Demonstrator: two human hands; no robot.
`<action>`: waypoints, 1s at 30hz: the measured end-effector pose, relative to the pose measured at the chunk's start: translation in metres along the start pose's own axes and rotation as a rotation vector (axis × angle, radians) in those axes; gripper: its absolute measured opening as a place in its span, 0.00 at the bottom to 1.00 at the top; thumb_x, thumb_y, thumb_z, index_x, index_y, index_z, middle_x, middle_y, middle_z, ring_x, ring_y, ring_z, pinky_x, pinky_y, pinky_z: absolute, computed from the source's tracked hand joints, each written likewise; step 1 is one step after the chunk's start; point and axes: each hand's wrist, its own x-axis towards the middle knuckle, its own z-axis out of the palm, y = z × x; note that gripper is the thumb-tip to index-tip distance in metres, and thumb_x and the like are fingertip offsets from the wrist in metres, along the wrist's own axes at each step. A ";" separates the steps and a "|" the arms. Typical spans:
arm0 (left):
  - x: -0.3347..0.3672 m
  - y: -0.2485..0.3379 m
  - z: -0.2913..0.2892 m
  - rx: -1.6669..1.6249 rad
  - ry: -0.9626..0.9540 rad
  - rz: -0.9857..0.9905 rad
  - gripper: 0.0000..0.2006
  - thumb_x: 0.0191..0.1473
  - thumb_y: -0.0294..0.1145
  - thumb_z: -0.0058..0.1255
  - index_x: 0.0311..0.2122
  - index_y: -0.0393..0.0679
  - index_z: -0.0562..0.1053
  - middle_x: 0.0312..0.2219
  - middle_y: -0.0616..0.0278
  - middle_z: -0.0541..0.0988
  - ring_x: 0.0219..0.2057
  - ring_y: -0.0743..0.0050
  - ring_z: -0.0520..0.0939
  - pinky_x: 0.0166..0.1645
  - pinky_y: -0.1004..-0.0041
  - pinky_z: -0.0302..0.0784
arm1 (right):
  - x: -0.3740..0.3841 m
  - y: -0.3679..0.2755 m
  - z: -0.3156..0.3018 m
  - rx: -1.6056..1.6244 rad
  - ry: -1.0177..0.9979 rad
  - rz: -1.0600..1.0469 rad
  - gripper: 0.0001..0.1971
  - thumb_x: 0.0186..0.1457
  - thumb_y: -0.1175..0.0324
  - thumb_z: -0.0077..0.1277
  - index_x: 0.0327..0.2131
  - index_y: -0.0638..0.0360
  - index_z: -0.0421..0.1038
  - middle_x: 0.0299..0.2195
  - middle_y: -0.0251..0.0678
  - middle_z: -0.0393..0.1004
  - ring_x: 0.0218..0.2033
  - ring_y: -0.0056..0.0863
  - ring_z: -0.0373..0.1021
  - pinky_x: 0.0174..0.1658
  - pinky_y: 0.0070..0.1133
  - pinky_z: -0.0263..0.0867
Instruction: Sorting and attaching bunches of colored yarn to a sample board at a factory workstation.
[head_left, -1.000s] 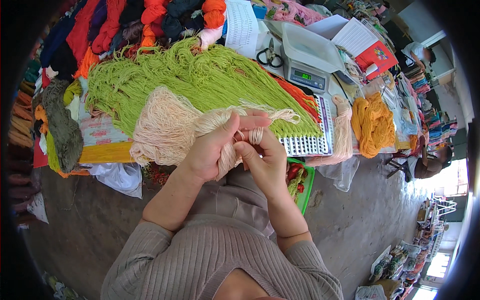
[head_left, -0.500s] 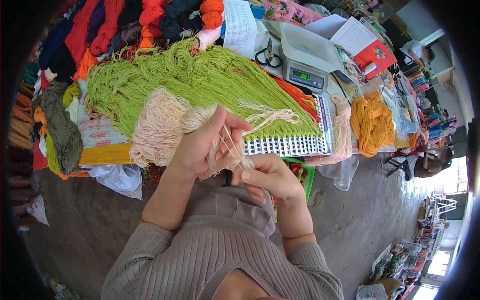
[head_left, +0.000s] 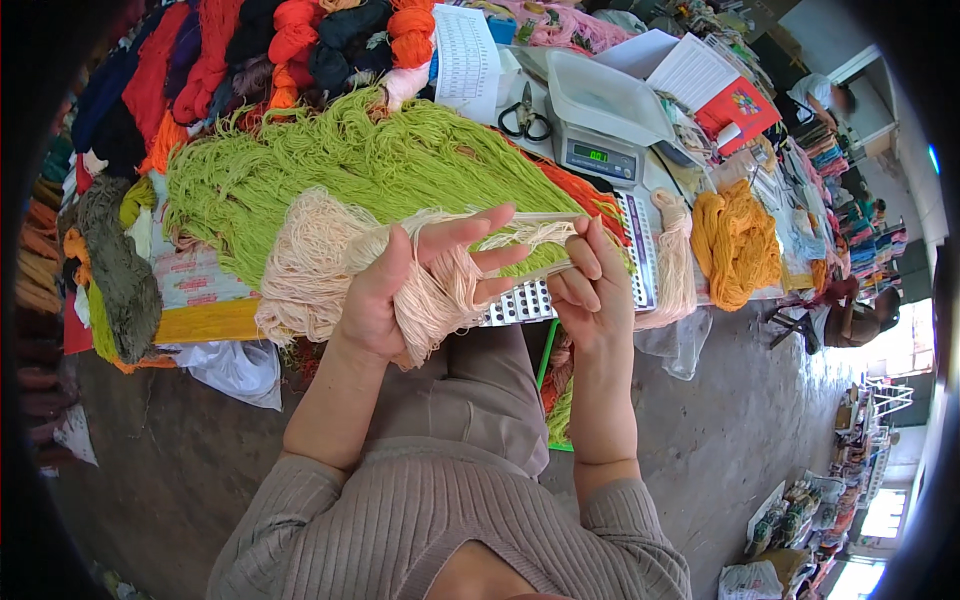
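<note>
A skein of pale peach yarn (head_left: 437,295) hangs over my left hand (head_left: 375,300), between the thumb and the spread fingers. Several strands run taut from those fingers to my right hand (head_left: 598,280), which pinches them between thumb and fingertips, palm turned toward me. From the left hand the yarn leads back to a loose heap of the same peach yarn (head_left: 312,265) at the table's near edge. Beneath it spreads a broad mass of lime green yarn (head_left: 330,150). Behind the taut strands lies a small cream bundle of thread (head_left: 530,234), partly hidden.
A digital scale (head_left: 600,155) carrying a clear plastic tub (head_left: 610,95) stands at the back right, beside black-handled scissors (head_left: 524,122). Peach (head_left: 675,250) and mustard (head_left: 738,245) hanks lie to the right. Below the edge are a green-rimmed basket (head_left: 548,360) and a white bag (head_left: 235,370).
My right hand has moved right and up, drawing the strands out taut from the left hand. The left fingers have spread, and the skein now hangs lower over them.
</note>
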 end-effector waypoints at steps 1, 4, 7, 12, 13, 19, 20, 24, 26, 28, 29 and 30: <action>0.000 -0.002 0.000 0.044 0.007 -0.005 0.32 0.56 0.56 0.32 0.54 0.38 0.61 0.60 0.52 0.49 0.59 0.53 0.55 0.60 0.59 0.54 | 0.000 -0.001 0.004 -0.043 -0.013 -0.016 0.12 0.62 0.63 0.35 0.34 0.59 0.66 0.12 0.21 0.55 0.06 0.10 0.45 0.11 0.10 0.43; 0.001 -0.005 -0.001 0.141 0.024 -0.018 0.32 0.56 0.56 0.31 0.56 0.39 0.59 0.61 0.55 0.45 0.60 0.54 0.53 0.60 0.60 0.52 | -0.003 0.000 0.017 -0.135 -0.025 -0.013 0.12 0.61 0.63 0.35 0.35 0.60 0.66 0.12 0.23 0.55 0.06 0.10 0.44 0.11 0.11 0.42; 0.003 -0.006 -0.005 0.175 0.005 -0.006 0.33 0.56 0.57 0.30 0.56 0.39 0.58 0.61 0.56 0.44 0.60 0.54 0.53 0.60 0.61 0.54 | -0.015 0.008 0.034 -0.380 -0.093 0.127 0.13 0.60 0.62 0.38 0.33 0.62 0.68 0.11 0.24 0.57 0.06 0.10 0.46 0.09 0.11 0.40; 0.012 0.003 0.005 0.129 0.112 0.030 0.33 0.57 0.57 0.27 0.56 0.38 0.59 0.60 0.52 0.47 0.52 0.57 0.67 0.51 0.61 0.70 | -0.044 0.029 0.041 -0.748 -0.292 0.603 0.13 0.59 0.63 0.42 0.32 0.64 0.69 0.12 0.24 0.60 0.09 0.11 0.54 0.13 0.11 0.48; 0.012 0.005 0.005 0.131 0.105 0.035 0.33 0.57 0.57 0.27 0.56 0.38 0.59 0.60 0.52 0.47 0.52 0.57 0.67 0.51 0.61 0.70 | -0.047 0.029 0.035 -0.756 -0.297 0.600 0.13 0.59 0.63 0.42 0.32 0.64 0.69 0.12 0.24 0.60 0.09 0.11 0.54 0.13 0.11 0.48; 0.000 0.013 0.003 -0.077 0.241 0.045 0.28 0.58 0.55 0.29 0.51 0.42 0.65 0.53 0.50 0.62 0.43 0.61 0.74 0.42 0.60 0.74 | -0.048 0.014 0.010 -0.871 -0.142 0.302 0.09 0.57 0.69 0.44 0.33 0.66 0.69 0.18 0.27 0.66 0.16 0.14 0.61 0.19 0.12 0.57; -0.003 0.013 0.000 -0.089 0.231 0.054 0.27 0.58 0.54 0.29 0.51 0.43 0.66 0.53 0.50 0.63 0.42 0.61 0.74 0.41 0.61 0.74 | -0.049 0.015 0.008 -0.871 -0.179 0.276 0.07 0.56 0.71 0.45 0.35 0.65 0.69 0.20 0.27 0.67 0.18 0.15 0.64 0.21 0.12 0.60; -0.008 0.016 -0.002 -0.086 0.177 0.068 0.27 0.58 0.54 0.28 0.49 0.43 0.68 0.50 0.51 0.66 0.42 0.60 0.74 0.39 0.61 0.75 | -0.036 0.020 0.010 -1.256 -0.161 -0.416 0.22 0.50 0.73 0.52 0.49 0.62 0.60 0.46 0.38 0.60 0.40 0.25 0.67 0.41 0.21 0.64; -0.005 0.009 0.005 -0.029 0.212 0.075 0.27 0.58 0.54 0.29 0.47 0.41 0.68 0.49 0.48 0.67 0.41 0.57 0.75 0.37 0.61 0.76 | -0.029 0.030 0.022 -1.133 -0.276 -0.550 0.29 0.48 0.72 0.54 0.53 0.61 0.54 0.50 0.39 0.58 0.49 0.30 0.61 0.49 0.25 0.59; -0.002 0.002 0.014 -0.009 0.205 0.064 0.27 0.57 0.54 0.31 0.44 0.38 0.69 0.48 0.43 0.67 0.40 0.55 0.75 0.38 0.60 0.77 | -0.025 0.056 0.044 -0.877 -0.342 -0.558 0.39 0.45 0.73 0.55 0.58 0.59 0.44 0.54 0.42 0.55 0.53 0.30 0.56 0.50 0.23 0.57; -0.004 0.001 0.011 -0.044 0.086 0.055 0.27 0.58 0.54 0.31 0.43 0.38 0.69 0.48 0.43 0.67 0.41 0.55 0.74 0.39 0.59 0.77 | -0.023 0.073 0.054 -0.644 -0.341 -0.481 0.41 0.46 0.72 0.55 0.60 0.59 0.40 0.56 0.43 0.53 0.54 0.30 0.55 0.52 0.24 0.55; -0.007 0.001 0.003 -0.076 -0.029 0.050 0.27 0.58 0.54 0.31 0.43 0.38 0.70 0.48 0.43 0.66 0.43 0.54 0.73 0.40 0.58 0.77 | -0.011 0.082 0.053 -0.767 -0.444 -0.511 0.43 0.47 0.71 0.54 0.61 0.58 0.36 0.57 0.44 0.52 0.55 0.30 0.53 0.55 0.25 0.51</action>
